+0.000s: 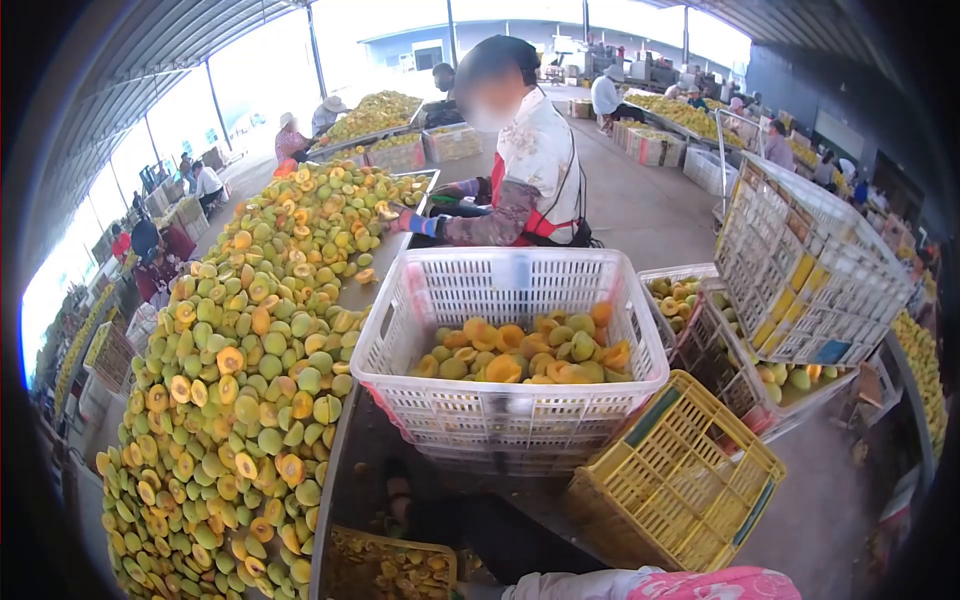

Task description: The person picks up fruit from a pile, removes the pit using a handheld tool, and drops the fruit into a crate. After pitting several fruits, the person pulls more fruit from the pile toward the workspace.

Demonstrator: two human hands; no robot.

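Neither of my hands shows clearly; only a pale sleeve (570,586) with pink patterned cloth (705,584) enters at the bottom edge. Beside it, a dark-clad leg (500,535) stretches toward a sandalled foot. Left of the leg, a low yellow crate (390,535) holds cut fruit pieces. A large heap of halved yellow-green fruit (250,400), apricot- or peach-like, covers the long table on the left. In front stands a white plastic crate (510,400) partly filled with fruit halves (525,350), resting on another crate.
A yellow crate (680,480) lies tilted on the right. Behind it, a white crate (810,260) leans over fruit-filled crates (690,300). Across the table, a person (530,160) in a white top and patterned sleeves reaches to the fruit. Other people and heaped tables (370,115) stand farther back.
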